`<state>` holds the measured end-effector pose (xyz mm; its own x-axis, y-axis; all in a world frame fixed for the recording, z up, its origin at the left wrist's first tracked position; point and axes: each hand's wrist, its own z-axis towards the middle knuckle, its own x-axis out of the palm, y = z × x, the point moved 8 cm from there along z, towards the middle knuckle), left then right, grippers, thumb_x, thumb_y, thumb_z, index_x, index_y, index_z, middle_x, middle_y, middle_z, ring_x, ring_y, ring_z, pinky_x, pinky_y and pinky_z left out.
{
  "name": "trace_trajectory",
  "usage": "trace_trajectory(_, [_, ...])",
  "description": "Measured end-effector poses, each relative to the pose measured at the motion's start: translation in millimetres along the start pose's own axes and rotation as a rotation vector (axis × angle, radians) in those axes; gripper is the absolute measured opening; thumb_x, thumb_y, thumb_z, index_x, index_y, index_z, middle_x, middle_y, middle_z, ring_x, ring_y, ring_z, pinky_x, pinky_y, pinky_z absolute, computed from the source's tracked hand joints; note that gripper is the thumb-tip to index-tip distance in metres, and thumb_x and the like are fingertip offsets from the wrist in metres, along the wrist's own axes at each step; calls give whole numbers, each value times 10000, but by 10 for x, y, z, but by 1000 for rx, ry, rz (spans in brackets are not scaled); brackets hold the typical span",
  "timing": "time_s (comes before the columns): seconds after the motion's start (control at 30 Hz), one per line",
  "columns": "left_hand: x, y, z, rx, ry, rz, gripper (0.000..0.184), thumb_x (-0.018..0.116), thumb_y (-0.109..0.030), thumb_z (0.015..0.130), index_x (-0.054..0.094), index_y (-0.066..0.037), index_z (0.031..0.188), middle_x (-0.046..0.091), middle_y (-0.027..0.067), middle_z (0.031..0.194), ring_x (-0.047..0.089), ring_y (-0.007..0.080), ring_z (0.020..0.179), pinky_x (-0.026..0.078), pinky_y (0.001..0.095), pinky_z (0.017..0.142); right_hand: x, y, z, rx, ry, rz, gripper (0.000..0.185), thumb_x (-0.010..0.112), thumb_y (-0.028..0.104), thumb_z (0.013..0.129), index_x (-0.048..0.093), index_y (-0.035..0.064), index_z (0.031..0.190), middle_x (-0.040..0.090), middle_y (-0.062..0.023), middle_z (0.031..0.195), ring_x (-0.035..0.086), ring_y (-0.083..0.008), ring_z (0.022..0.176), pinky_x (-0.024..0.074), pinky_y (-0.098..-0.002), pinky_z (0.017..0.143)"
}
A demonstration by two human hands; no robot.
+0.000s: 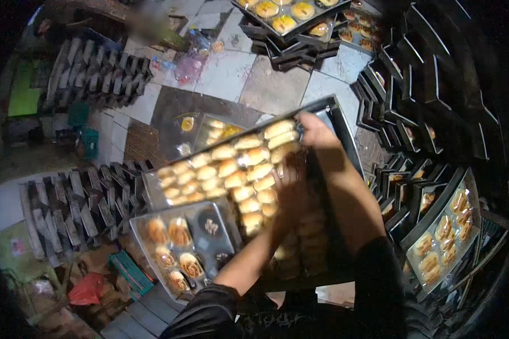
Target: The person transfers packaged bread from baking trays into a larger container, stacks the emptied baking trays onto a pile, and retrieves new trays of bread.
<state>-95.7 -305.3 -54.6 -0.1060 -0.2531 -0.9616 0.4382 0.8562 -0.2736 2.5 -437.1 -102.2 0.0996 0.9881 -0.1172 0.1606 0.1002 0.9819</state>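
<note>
A large dark tray lies in front of me, filled with rows of pale golden bread rolls. My left hand lies over the rolls near the tray's middle, its blurred fingers stretched out and touching them. At the far right corner, my right hand is against the end rolls beside the rim; its fingers are mostly hidden and smeared by motion. The forearms cover part of the rolls. A smaller tray with several spiral buns overlaps the large tray's near left side.
Stacked dark trays stand to the left, with more stacks on the right. A tray of wrapped buns sits at right. Yellow-topped pastries fill a tray at the back. A teal crate and red bag lie lower left.
</note>
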Motion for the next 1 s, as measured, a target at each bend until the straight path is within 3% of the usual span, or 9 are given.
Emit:
trace_trajectory(0.1, [120,-202,30,211,72,171,680,447,-385,814,232,43,1296,253,240,1327,227,377,1235,157,574,976,-311,-753,-167,685,-310,336,275,460,273,836,569,22,844,551,-55,709,505,-166,580,402,-323,522])
trace_trajectory(0.27, [-225,-191,-328,139,144,-89,648,492,-328,818,243,35,1294,198,218,1363,165,332,1279,129,559,988,-313,-444,-404,-99,-603,236,321,401,167,885,501,-16,1129,552,-115,1063,486,-149,957,407,-278,797])
trace_trajectory(0.37, [-784,-163,-909,12,308,-424,629,553,-130,772,244,22,1299,199,188,1372,204,316,1270,176,454,1015,278,-836,-258,-7,-297,440,448,301,222,916,262,1,1304,281,-156,1346,237,-237,1256,149,-300,1037])
trace_trajectory(0.47, [-1047,-9,-1584,-302,404,-955,596,538,-96,771,266,28,1287,250,199,1349,257,323,1249,233,365,1008,472,-681,-253,-60,-224,241,472,243,263,923,207,29,1331,219,-152,1374,175,-256,1282,107,-320,1055])
trace_trajectory(0.6, [-1409,279,-2148,-173,427,-672,519,514,-138,791,335,48,1241,360,208,1284,343,316,1202,286,372,980,305,-603,-300,0,-189,115,528,207,341,929,139,25,1347,170,-131,1394,113,-239,1298,71,-274,1046])
trace_trajectory(0.67, [-1537,470,-2291,-346,429,-767,445,500,-136,800,396,48,1192,410,200,1248,378,305,1175,301,376,965,397,-259,-414,42,-9,190,554,204,378,924,160,16,1340,183,-134,1390,101,-228,1302,83,-275,1046])
trace_trajectory(0.8, [-2096,1194,-2682,-542,104,-856,286,460,-146,845,513,16,1075,536,152,1098,517,241,998,395,353,859,-178,-763,-704,214,-654,385,438,358,369,902,431,26,1164,497,-113,1109,434,-204,1042,319,-320,909])
trace_trajectory(0.9, [-2496,1934,-3233,-885,-51,-615,335,460,-215,871,494,23,1104,546,158,1081,502,241,1012,365,326,895,160,821,-1808,171,-827,307,331,389,276,906,478,-6,1054,562,-77,921,532,-185,825,438,-294,706])
trace_trajectory(1.0, [-2561,2644,-3831,-1113,1,-334,375,459,-181,844,457,38,1149,518,200,1125,479,285,1062,341,321,907,1395,1026,-2565,148,-397,409,292,363,228,910,506,-6,1009,575,-129,901,552,-205,803,447,-301,709])
